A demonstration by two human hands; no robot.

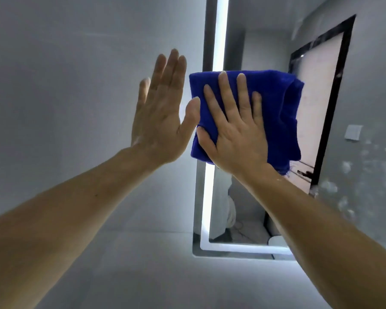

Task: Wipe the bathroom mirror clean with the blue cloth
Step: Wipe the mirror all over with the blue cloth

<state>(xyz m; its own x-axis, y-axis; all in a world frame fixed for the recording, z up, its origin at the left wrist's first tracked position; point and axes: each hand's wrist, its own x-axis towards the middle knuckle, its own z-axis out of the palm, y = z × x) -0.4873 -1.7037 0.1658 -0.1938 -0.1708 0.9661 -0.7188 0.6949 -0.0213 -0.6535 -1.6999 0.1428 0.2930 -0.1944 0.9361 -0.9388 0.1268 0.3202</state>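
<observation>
- The blue cloth point(274, 103) is pinned flat under the spread right hand point(236, 130) on the mirror point(250, 215), at its lit left edge.
- The unwiped, spotted glass is seen to the right; the next stroke is judged to run that way.
- The left hand point(158, 112) is laid open, fingers together, on the grey wall point(76, 74) just beside the cloth.

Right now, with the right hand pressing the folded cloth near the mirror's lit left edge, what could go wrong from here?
The blue cloth is pinned by a flat right hand, not gripped, so it may slide or drop.

The bare left hand lies open against the wall beside the mirror; drifting right, it could smear the glass.

The spots at the far right lie away from the cloth and could be missed.
</observation>
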